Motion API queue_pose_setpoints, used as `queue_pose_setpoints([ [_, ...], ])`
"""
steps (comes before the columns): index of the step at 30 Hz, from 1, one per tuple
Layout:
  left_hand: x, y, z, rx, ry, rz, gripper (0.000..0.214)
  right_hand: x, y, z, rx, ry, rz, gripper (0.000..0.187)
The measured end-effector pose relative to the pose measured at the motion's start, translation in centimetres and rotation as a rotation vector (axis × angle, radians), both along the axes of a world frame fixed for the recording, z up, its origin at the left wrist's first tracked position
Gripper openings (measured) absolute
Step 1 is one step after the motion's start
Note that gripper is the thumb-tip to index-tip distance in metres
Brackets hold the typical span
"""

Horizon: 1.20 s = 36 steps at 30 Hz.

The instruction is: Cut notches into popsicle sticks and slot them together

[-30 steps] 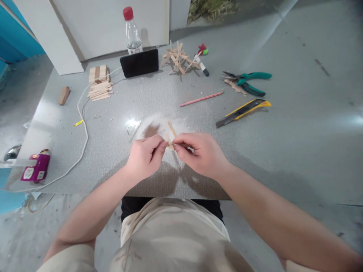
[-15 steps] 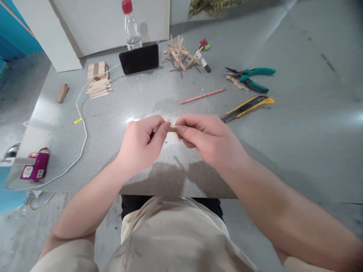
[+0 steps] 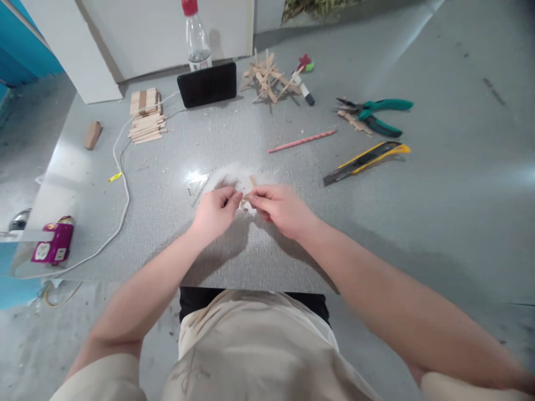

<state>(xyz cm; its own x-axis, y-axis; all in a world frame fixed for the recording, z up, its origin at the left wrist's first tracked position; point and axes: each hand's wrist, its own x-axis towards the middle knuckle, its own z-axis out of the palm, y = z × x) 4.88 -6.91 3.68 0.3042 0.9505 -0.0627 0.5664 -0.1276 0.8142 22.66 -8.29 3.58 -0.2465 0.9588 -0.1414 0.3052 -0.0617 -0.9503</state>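
stick (image 3: 253, 180) sits between the two hands, over the near middle of the table (image 3: 167, 223), one end poking out beyond the right fingers; a pale bit of wood shows lower, between the fingertips. one piece or two joined: cannot tell, fingers cover the middle.

right hand (image 3: 281, 209) closed in a pinch, thumb and fingers on the stick. left hand (image 3: 217, 211) also pinched, tips meeting the same wood close by; exact contact hidden.

handling, as judged: very light, almost no weight to carry. dry, flat wood, so stiff along its length but thin enough to bend, then snap or splinter across. not slippery; bare skin should hold it well. any cut or joined spot would be the weak point. best hold: fingertips on the flat faces, close either side of the middle, light pressure, no twisting; edges may be sharp.

nearby: whitish patch (image 3: 228, 171) on the table by the hands. pencil (image 3: 301, 141) beyond them, knife (image 3: 365, 161) to the right, blade end toward the hands, pliers (image 3: 368, 115) farther out. stacked sticks (image 3: 146, 117) at far left, similar pale wood.
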Motion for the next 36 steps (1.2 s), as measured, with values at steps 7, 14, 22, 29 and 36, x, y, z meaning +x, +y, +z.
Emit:
queue_pose_setpoints([
  [7, -0.1, 0.0, 0.4, 0.08, -0.035, -0.044, 0.036, 0.2, 0.0, -0.5, 0.055, 0.079, 0.009, 0.028],
  [14, -0.7, 0.4, -1.7, 0.001, -0.006, -0.034, 0.037, -0.2, 0.3, -2.3, -0.03, 0.074, 0.019, 0.03],
  [22, -0.8, 0.2, -1.0, -0.053, -0.017, -0.06, 0.039, -0.1, 0.1, -2.9, -0.153, 0.227, 0.016, 0.028],
  [29, -1.7, 0.4, -2.7, 0.055, -0.275, -0.177, 0.029, 0.3, 0.5, -3.7, -0.331, 0.526, -0.008, 0.026],
  [36, -0.2, -0.8, -3.3, 0.465, -0.023, -0.134, 0.016, 0.0, 0.3, -3.5, -0.43, 0.734, -0.037, 0.021],
])
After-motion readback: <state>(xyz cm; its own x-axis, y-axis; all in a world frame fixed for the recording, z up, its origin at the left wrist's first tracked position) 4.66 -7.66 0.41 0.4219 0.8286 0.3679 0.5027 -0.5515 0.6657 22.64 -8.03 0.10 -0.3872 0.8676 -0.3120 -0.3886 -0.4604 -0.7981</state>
